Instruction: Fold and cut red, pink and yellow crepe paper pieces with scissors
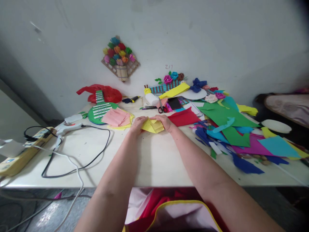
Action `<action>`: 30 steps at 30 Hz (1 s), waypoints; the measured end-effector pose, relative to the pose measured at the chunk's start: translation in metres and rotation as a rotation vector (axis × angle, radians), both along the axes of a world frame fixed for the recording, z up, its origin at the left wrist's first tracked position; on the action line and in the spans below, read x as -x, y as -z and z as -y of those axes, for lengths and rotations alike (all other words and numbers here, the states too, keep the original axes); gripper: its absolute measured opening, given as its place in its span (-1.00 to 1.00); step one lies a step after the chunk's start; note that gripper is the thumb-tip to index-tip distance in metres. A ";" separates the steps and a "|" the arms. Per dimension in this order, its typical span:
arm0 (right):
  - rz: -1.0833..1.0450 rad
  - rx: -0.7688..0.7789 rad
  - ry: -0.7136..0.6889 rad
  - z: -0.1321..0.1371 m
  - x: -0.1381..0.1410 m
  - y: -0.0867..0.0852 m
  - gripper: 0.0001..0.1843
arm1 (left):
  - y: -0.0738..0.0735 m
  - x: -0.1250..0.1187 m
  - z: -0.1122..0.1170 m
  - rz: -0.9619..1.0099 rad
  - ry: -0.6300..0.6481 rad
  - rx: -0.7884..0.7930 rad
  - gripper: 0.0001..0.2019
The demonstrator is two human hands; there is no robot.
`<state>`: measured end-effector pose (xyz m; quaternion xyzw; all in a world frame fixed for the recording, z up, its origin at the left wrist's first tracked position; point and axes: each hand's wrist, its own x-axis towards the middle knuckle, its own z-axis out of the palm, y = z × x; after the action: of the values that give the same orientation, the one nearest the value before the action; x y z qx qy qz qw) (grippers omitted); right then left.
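Observation:
A creased piece of yellow paper [152, 126] is held between both hands above the middle of the white table. My left hand [139, 124] is closed on its left side, and my right hand [164, 122] pinches its upper right edge. Folds run across the sheet; the fingertips are partly hidden behind it. Left of my left hand lies a stack of pink paper squares [116, 116] on more yellow paper. Just beyond my right hand is a sheet of red paper [184, 118], with scissors [162, 107] behind it.
Coloured paper scraps [231, 129] cover the table's right side. At left are a glue gun [69, 128], its looping cord and a power strip [26, 151]. A green guitar-shaped craft [100, 109] lies farther back. A paper-flower decoration [120, 58] hangs on the wall.

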<state>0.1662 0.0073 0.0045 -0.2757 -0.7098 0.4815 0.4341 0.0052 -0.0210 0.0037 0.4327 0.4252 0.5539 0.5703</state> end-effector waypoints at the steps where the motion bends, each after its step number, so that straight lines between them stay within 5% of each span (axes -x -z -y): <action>1: 0.003 0.000 -0.001 0.000 0.000 0.000 -0.70 | 0.000 0.000 0.000 -0.011 0.002 -0.008 -0.76; 5: -0.055 0.035 0.063 -0.001 0.001 0.000 -0.72 | -0.001 0.000 0.002 -0.030 -0.014 -0.031 -0.76; 12: -0.089 0.313 0.156 0.002 0.004 0.001 -0.63 | 0.000 0.000 0.001 -0.072 0.011 -0.070 -0.73; 30: 0.019 0.279 0.237 0.003 0.007 0.001 -0.66 | 0.009 0.001 -0.005 -0.085 0.053 -0.069 -0.70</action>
<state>0.1589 0.0044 0.0033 -0.4193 -0.6025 0.5184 0.4386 0.0045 -0.0163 -0.0049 0.4862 0.4180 0.5342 0.5509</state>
